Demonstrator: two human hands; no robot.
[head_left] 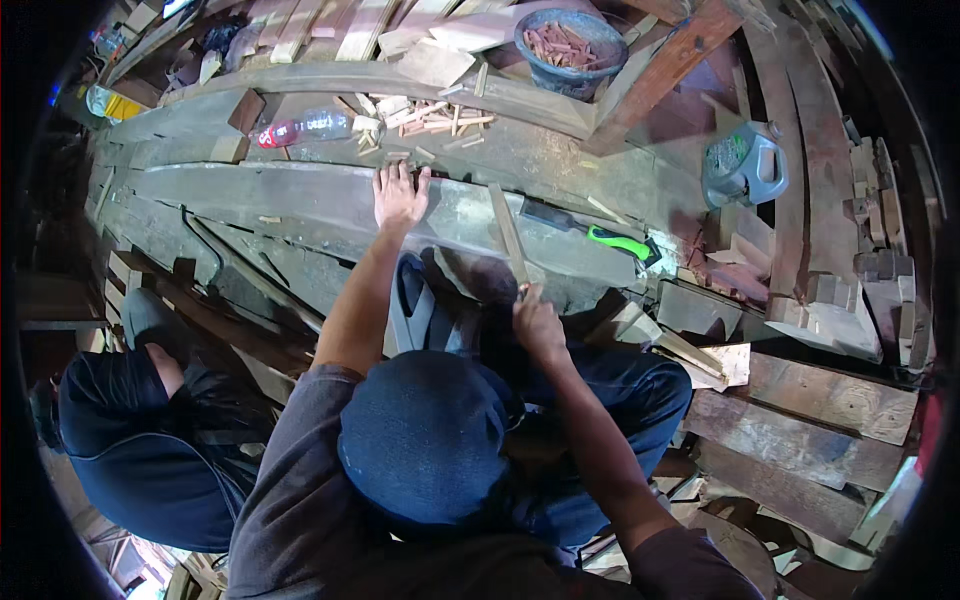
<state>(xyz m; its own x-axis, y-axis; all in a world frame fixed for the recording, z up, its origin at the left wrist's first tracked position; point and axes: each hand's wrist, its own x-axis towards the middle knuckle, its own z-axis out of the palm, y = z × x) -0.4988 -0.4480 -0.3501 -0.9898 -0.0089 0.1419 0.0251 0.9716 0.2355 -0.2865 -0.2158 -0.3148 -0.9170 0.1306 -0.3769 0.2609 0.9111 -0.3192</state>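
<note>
- the person sits over a long grey plank point(300, 195) that runs from left to right across the work place.
- the left hand point(400, 195) lies flat and open on the plank, fingers spread and pointing to the far side. it presses down and grips nothing.
- the right hand point(537, 322) is closed around the near end of a thin wooden strip point(508, 235).
- the strip lies on the plank, just right of the left hand. its long side runs from near to far, and the far end leans a little to the left. so it crosses the plank, not along it.
- how far along: the strip is placed and held on the plank, but i cannot tell if any mark or cut is made yet. it looks like the work on this spot is only at its start.
- a saw with a green handle point(620, 243) lies on the plank to the right of the strip, with no hand on it.
- far from the hands sit a plastic bottle with a red label point(300, 128), small wood bits point(430, 115) and a dark bucket of wood pieces point(570, 45).
- a grey jug point(745, 165) stands far right.
- another person in dark clothes point(140, 430) sits near left.
</note>
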